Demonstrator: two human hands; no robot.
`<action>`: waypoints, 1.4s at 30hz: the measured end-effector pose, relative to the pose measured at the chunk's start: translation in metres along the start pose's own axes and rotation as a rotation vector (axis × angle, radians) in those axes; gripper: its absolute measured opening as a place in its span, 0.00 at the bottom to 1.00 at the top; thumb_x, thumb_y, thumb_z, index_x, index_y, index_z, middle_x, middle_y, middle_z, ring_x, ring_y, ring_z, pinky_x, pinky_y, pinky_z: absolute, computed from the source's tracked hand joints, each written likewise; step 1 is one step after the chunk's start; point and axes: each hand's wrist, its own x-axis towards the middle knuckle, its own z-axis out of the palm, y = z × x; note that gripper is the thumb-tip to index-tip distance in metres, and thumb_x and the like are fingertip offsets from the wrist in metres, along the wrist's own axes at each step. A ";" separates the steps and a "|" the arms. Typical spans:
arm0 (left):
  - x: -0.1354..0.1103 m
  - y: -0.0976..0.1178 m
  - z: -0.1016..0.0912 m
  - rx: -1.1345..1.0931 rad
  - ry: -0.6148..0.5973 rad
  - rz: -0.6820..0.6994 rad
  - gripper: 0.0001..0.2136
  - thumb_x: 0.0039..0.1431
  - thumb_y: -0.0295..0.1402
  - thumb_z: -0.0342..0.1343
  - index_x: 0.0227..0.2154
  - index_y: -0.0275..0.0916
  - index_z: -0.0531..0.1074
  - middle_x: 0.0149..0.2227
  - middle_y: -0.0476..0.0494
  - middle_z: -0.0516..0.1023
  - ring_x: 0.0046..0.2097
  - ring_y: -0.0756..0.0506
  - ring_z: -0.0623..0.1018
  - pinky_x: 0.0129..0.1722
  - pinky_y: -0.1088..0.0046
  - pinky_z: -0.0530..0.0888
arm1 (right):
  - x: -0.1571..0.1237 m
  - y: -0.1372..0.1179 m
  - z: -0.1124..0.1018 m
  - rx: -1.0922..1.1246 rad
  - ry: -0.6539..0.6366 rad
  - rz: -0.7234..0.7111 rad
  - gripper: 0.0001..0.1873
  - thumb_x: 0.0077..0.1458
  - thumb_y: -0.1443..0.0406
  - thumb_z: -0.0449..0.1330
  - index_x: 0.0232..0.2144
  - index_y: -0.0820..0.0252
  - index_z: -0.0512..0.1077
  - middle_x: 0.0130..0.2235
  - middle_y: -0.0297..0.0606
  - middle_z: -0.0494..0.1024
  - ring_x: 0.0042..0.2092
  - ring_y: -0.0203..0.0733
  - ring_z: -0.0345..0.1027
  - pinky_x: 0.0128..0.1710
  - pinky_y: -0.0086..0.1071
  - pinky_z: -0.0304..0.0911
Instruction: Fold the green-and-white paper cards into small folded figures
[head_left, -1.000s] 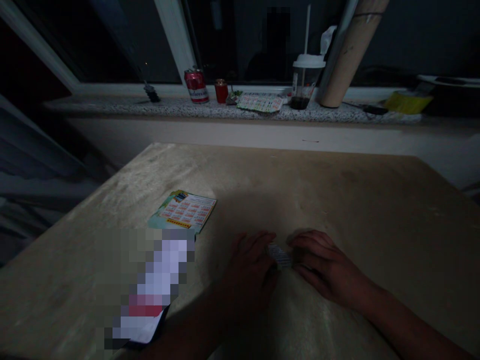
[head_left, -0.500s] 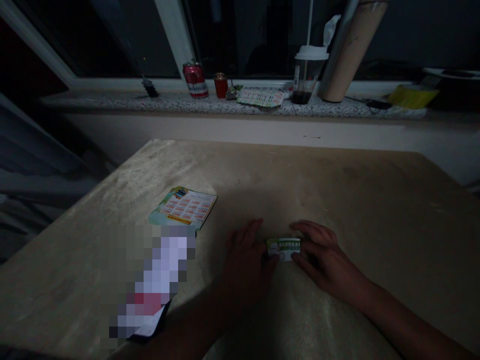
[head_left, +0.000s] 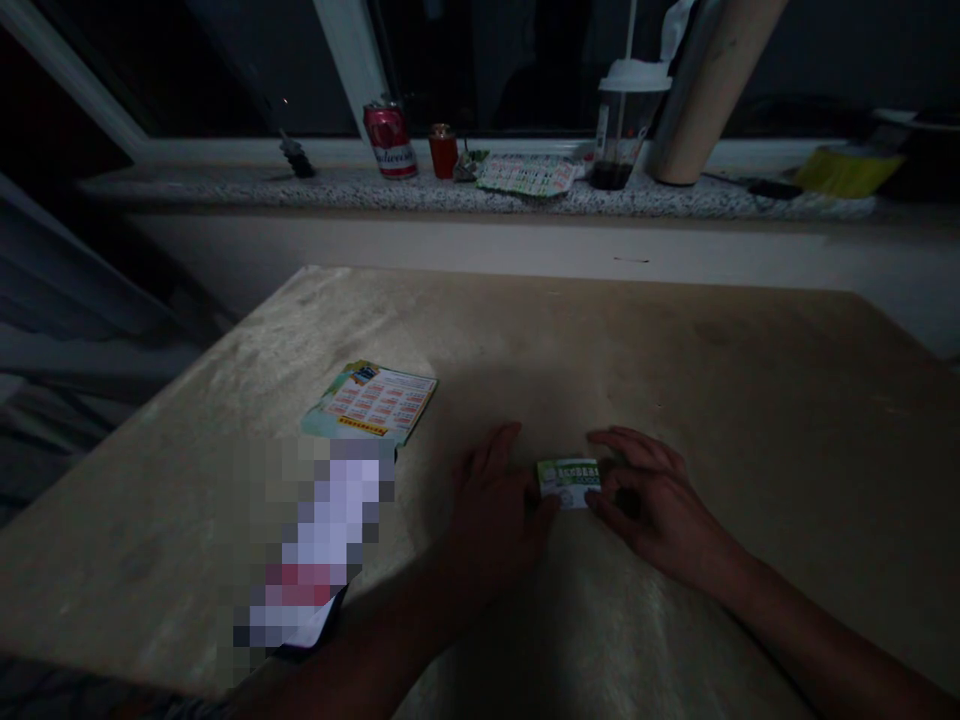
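A small green and white printed paper lies between my hands near the middle of the table. My left hand pinches its left end between thumb and finger, with the other fingers stretched outward. At the right end, my right hand grips the paper the same way, thumb below and index finger curled. The fingertips cover both ends of the paper. To the left of my left hand lies a stack of printed leaflets. Below the leaflets is a phone-like device with its lit face blurred out.
The pale table reaches to the wall below a window. On the speckled stone sill stand a red can, a small red jar, a lidded cup with dark liquid and a cardboard tube. A printed packet lies among them.
The camera view has shifted slightly, so the sill and table sit higher in the picture. Both hands keep hold of the paper, which now shows its printed face a little more fully.
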 end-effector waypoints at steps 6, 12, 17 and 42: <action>0.003 0.002 -0.005 -0.009 -0.020 -0.016 0.10 0.60 0.40 0.61 0.29 0.39 0.80 0.69 0.33 0.62 0.68 0.31 0.63 0.65 0.43 0.56 | 0.001 0.000 0.000 -0.018 0.000 0.005 0.08 0.60 0.63 0.61 0.27 0.53 0.75 0.61 0.40 0.74 0.63 0.60 0.63 0.58 0.61 0.60; 0.006 0.002 -0.005 -0.013 -0.012 -0.024 0.10 0.59 0.40 0.63 0.28 0.41 0.81 0.68 0.37 0.63 0.67 0.32 0.65 0.64 0.44 0.57 | 0.001 -0.003 -0.003 -0.026 -0.006 -0.002 0.08 0.60 0.63 0.61 0.28 0.54 0.76 0.61 0.42 0.74 0.62 0.59 0.64 0.57 0.60 0.61; 0.008 0.003 -0.008 -0.015 -0.032 -0.035 0.10 0.59 0.40 0.62 0.27 0.41 0.81 0.68 0.37 0.64 0.67 0.33 0.65 0.64 0.44 0.57 | 0.001 -0.005 -0.002 -0.031 -0.007 0.012 0.09 0.60 0.63 0.60 0.28 0.54 0.75 0.60 0.42 0.74 0.62 0.59 0.65 0.57 0.59 0.61; 0.016 0.014 -0.007 0.171 -0.021 0.034 0.20 0.58 0.49 0.60 0.41 0.38 0.82 0.63 0.26 0.68 0.63 0.27 0.67 0.59 0.38 0.61 | 0.003 -0.008 -0.002 -0.023 0.022 0.019 0.10 0.59 0.62 0.62 0.26 0.55 0.75 0.59 0.41 0.76 0.61 0.58 0.66 0.57 0.58 0.61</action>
